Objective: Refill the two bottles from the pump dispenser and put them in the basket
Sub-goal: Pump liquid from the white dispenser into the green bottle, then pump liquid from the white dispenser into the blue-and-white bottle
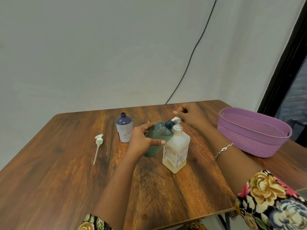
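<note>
A person sits at a wooden table [54,180], both forearms reaching in from the near edge, with floral sleeves [272,196] at the elbows.

The left hand [143,141] wraps its fingers and thumb around a translucent green bottle [159,135] and holds it off the surface, tilted. The bottle's uncapped neck points up and to the right, meeting the spout of the pump dispenser [177,150].

The dispenser is a pale square bottle of yellowish liquid, standing upright near the middle of the surface. The right hand [191,115] sits on its white pump head with the fingers bent. Whether it grips the head or only presses it cannot be told. A silver bracelet [223,149] circles that wrist.

A second bottle [124,128], blue on top and white below, stands upright and uncapped just left of the left hand, towards the far edge. A loose white pump top [99,141] with its long tube lies flat farther left.

A purple basket [245,138] sits at the right edge, near the far right corner.

A black cable [191,58] runs down the wall behind.
</note>
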